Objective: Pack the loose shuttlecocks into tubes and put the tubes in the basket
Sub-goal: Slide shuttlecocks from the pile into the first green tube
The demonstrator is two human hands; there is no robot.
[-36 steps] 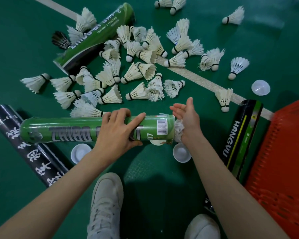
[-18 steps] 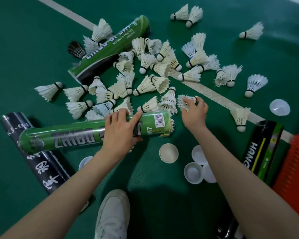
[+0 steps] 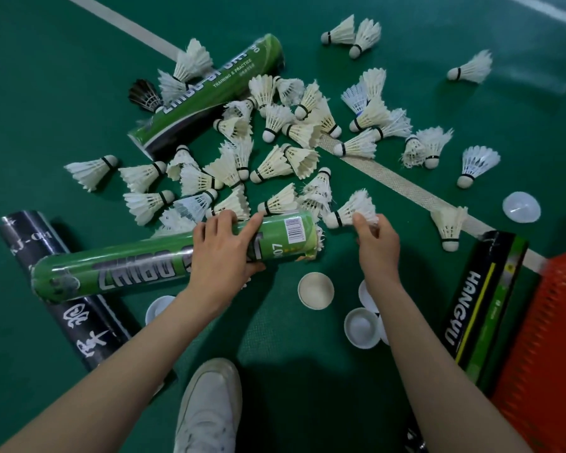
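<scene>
- Right hand [image 3: 378, 246] pinches a shuttlecock [image 3: 350, 210] by its feathers. The cork points toward the tube mouth, which I judge is meant to feed it in cork first.
- Left hand [image 3: 223, 253] wraps round the tube [image 3: 138, 273] near its open end. It holds the tube roughly level, just left of the right hand, so the mouth faces the shuttlecock.
- Feather tips poke out of that mouth, so I take the tube as nearly full.
- Beyond both hands lies the loose pile [image 3: 275, 142], near enough to pick from without shifting.
- Just below the right hand sit white caps [image 3: 316, 291], handy for closing the tube.
- Under the tube's far end, left of the left hand, lies a black tube [image 3: 62, 289].
- Well right of the right hand is the basket [image 3: 549, 338]. Only its edge shows, so I cannot tell what it holds.
</scene>
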